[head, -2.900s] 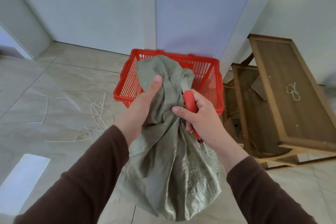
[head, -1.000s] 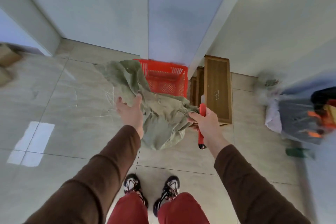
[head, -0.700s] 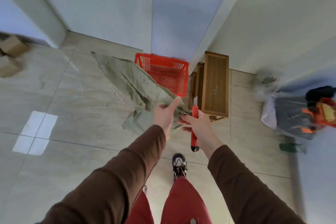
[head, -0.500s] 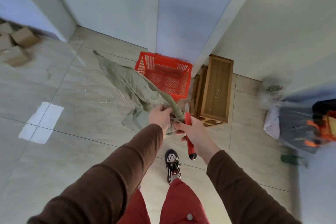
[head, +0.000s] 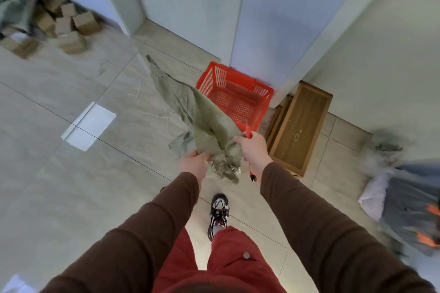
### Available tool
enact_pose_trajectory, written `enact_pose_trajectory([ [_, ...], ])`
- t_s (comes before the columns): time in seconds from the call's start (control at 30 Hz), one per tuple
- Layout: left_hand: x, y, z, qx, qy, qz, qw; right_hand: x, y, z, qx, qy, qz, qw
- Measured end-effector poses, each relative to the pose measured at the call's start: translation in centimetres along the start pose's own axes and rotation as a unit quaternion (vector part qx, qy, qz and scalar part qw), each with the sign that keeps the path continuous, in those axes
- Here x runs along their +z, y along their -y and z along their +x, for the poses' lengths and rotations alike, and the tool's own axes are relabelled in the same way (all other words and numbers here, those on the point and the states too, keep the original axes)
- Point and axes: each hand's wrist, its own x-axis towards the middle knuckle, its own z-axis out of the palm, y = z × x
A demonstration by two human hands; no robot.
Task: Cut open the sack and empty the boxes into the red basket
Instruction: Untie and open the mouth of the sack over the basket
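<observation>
Fingers (head: 199, 155) of the left hand (head: 193, 166) are curled round the frayed, gathered end of the green sack (head: 202, 121), gripping it. The right hand (head: 252, 147) pinches the same end of the sack just beside the left while its fingers also hold a red-handled cutter (head: 249, 134), whose handle runs through the fist and shows above and below it; the blade cannot be made out. The sack hangs limp between the hands and trails away over the floor (head: 71, 173) toward the far wall, its far part passing the left side of the red basket (head: 238, 100). The red basket stands on the floor against the far wall, at a wall corner; no contents are visible inside it. A wooden crate (head: 300, 126) lies just beside the basket on its right. Cardboard boxes (head: 71, 28) are heaped on the floor at the far left, well apart from the basket. A blurred bundle (head: 404, 197) lies at the right edge. One shoe (head: 219, 211) stands below the hands.
</observation>
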Motion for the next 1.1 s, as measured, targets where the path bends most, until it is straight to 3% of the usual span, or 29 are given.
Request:
enact_pose_trajectory([
  [0.23,-1.3,-0.8,-0.1,-0.102,0.069,-0.124,0.985,0.6,0.0,0.0,-0.008,0.026,-0.023,0.999],
  [0.37,-0.4,-0.4,0.3,-0.063,0.061,-0.018,0.996,1.2,0.2,-0.3,-0.066,0.028,-0.065,0.995],
  [0.47,-0.2,0.2,0.8,0.078,-0.012,0.145,0.986,1.6,0.4,-0.2,-0.087,0.017,-0.089,0.992],
  [0.57,-0.4,0.0,1.1,0.269,-0.047,0.267,0.924,1.8,0.6,-0.1,-0.083,0.011,-0.089,0.993],
  [0.63,-0.6,-0.1,1.8,0.374,-0.045,0.384,0.843,2.0,0.8,-0.2,-0.082,0.014,-0.085,0.993],
  [0.7,-0.8,-0.2,2.2,0.409,-0.031,0.516,0.752,1.9,1.0,-0.1,-0.083,0.007,-0.083,0.993],
  [0.77,-0.8,-0.1,2.6,0.390,-0.013,0.571,0.722,1.5,1.4,0.2,-0.074,-0.007,-0.077,0.994],
  [0.9,-0.3,-0.1,3.7,0.300,0.026,0.556,0.775,0.5,1.9,1.0,-0.058,0.007,-0.068,0.996],
  [1.0,0.2,-0.3,4.4,0.208,0.026,0.456,0.865,-0.3,1.8,1.6,-0.050,0.010,-0.091,0.995],
  [1.1,0.6,-0.4,4.6,0.193,0.035,0.398,0.896,-1.6,1.9,1.6,-0.061,-0.013,-0.137,0.989],
])
